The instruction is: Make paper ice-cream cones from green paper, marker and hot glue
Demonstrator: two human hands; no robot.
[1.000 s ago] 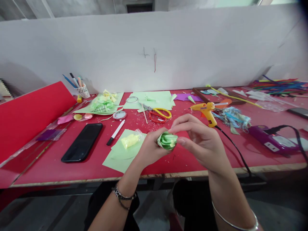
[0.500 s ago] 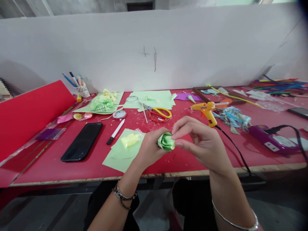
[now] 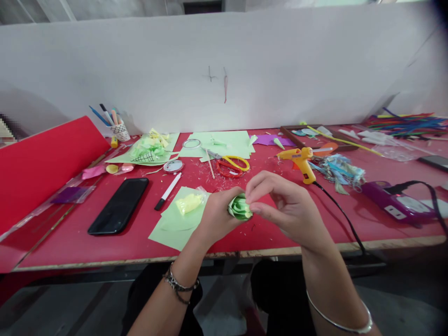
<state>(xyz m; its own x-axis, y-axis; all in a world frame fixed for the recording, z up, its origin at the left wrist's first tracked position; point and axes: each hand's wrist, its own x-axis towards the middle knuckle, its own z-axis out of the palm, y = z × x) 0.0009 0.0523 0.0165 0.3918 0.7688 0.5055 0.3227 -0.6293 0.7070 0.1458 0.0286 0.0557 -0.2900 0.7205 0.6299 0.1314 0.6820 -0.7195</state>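
Observation:
A pale green paper flower point(image 3: 240, 207) with layered, curled strips sits in my left hand point(image 3: 221, 210), whose fingers wrap round it above the table's front edge. My right hand point(image 3: 280, 203) pinches at the flower's right rim with thumb and index finger. Its other fingers are bent, and the exact bit between the fingertips is too small to make out. Under and beside my left hand lie green paper sheets point(image 3: 168, 228) bearing a small bag of yellow clay-like material point(image 3: 189, 204). Red and yellow-handled scissors point(image 3: 233, 165) lie behind the hands.
A yellow glue gun point(image 3: 301, 161) stands right of centre, its black cord running to a purple power strip point(image 3: 399, 205). On the left are a black phone point(image 3: 119, 206), a marker point(image 3: 168, 191) and a cup of pens point(image 3: 120, 131). A white partition point(image 3: 168, 70) stands behind.
My right hand has shifted slightly left, its fingertips still at the flower's rim. The flower has moved a touch left with my left hand. The table's things stay put.

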